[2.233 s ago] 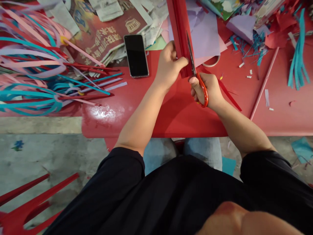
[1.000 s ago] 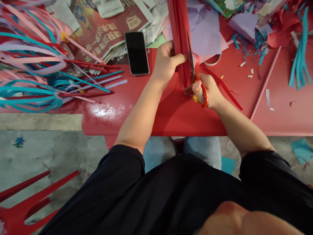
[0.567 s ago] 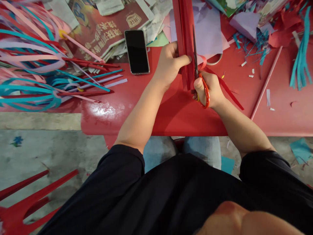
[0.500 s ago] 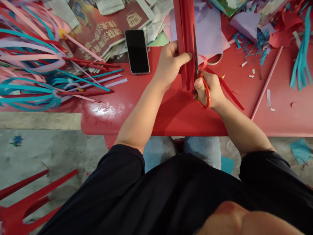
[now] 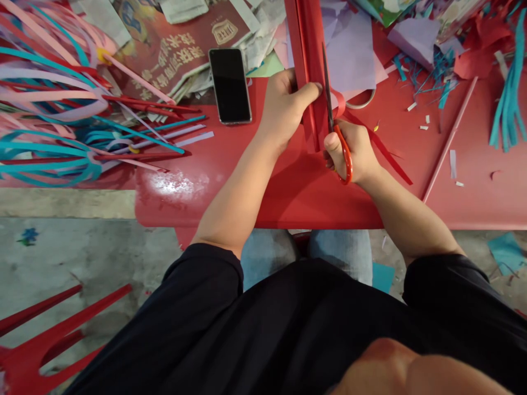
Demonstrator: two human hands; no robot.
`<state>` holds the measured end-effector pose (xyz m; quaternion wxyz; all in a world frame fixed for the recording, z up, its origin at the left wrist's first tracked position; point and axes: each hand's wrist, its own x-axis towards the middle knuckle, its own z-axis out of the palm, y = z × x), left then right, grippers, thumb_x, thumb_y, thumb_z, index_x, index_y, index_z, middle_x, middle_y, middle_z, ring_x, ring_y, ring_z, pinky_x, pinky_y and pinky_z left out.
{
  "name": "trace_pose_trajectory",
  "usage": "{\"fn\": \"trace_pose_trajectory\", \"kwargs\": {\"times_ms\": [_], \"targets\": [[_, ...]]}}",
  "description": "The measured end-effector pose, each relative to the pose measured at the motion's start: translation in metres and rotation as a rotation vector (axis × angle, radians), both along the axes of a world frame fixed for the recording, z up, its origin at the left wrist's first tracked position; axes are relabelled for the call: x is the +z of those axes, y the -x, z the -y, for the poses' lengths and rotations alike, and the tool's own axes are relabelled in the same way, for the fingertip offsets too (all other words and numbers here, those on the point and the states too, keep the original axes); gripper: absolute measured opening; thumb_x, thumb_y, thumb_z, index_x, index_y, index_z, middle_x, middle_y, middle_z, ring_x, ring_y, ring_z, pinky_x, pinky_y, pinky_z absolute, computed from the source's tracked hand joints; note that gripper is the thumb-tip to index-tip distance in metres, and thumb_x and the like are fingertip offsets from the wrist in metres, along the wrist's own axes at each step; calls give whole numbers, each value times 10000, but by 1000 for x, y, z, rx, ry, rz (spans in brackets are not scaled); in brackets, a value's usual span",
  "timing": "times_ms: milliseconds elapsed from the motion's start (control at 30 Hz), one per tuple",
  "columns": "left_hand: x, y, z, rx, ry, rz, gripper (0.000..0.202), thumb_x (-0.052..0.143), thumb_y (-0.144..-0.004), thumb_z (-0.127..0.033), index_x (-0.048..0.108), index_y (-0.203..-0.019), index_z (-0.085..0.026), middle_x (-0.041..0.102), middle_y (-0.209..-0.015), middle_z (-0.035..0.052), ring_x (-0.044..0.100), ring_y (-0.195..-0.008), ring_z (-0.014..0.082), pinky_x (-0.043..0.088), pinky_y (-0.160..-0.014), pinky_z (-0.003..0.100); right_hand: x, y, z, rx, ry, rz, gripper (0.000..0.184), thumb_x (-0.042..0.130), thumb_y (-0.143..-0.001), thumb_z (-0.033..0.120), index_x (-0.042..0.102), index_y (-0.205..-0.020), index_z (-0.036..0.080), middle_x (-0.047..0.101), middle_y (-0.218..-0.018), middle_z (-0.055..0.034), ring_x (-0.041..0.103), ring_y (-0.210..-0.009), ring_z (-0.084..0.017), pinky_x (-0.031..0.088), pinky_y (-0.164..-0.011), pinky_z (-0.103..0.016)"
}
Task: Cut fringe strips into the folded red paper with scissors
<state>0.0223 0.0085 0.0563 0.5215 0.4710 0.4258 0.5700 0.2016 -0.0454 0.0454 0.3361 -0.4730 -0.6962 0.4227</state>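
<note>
My left hand (image 5: 284, 107) grips a folded stack of red paper (image 5: 308, 49) that runs from the table's middle up past the top edge, thumb pressed on its face. My right hand (image 5: 354, 153) is closed through the red handles of a pair of scissors (image 5: 335, 123). The dark blades point away from me along the right edge of the red paper. A narrow cut red strip (image 5: 376, 145) curls and trails off to the right of the blades. Both hands rest over the red table (image 5: 288, 192).
A black phone (image 5: 229, 85) lies left of my left hand, by a red printed booklet (image 5: 173, 49). A heap of pink, teal and red paper strips (image 5: 61, 120) fills the left. Purple sheets (image 5: 349, 49), a tape roll (image 5: 362, 101), a pink stick (image 5: 448, 137), teal strips (image 5: 508, 93) lie right.
The scissors have worked farther up the edge of the red paper. My left hand shifted its grip slightly up the stack, and the cut strip beside the blades has grown longer.
</note>
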Motion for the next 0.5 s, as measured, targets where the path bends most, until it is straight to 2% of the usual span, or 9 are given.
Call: {"fn": "trace_pose_trajectory", "kwargs": {"times_ms": [67, 233, 400, 500], "targets": [[-1, 0, 1, -2, -99, -52, 260, 674, -895, -252, 570, -660, -290, 442, -694, 15, 437, -623, 193, 339, -632, 399, 0, 1, 0, -3, 3, -10, 719, 520, -869, 996, 489, -799, 282, 592, -662, -24, 612, -609, -215, 533, -513, -397], [-2, -2, 2, 58, -134, -81, 320, 683, -890, -273, 538, -609, -321, 421, -669, 20, 364, -618, 214, 348, -616, 418, -2, 2, 1, -20, 37, -58, 698, 553, -888, 963, 469, -796, 276, 580, -630, -4, 600, -505, -192, 481, -453, -383], [-1, -3, 2, 77, -58, -82, 308, 729, -881, -308, 553, -628, -306, 478, -711, 26, 468, -666, 223, 451, -663, 410, -6, 4, 0, -39, 79, -73, 713, 559, -845, 983, 484, -822, 274, 591, -625, -3, 605, -491, -190, 486, -436, -373], [0, -1, 2, 80, -45, -78, 293, 718, -890, -329, 566, -642, -301, 484, -734, 31, 490, -688, 227, 452, -688, 414, -6, 5, 1, -57, 95, -74, 736, 545, -819, 1008, 511, -838, 272, 616, -644, -7, 623, -498, -201, 494, -426, -372]]}}
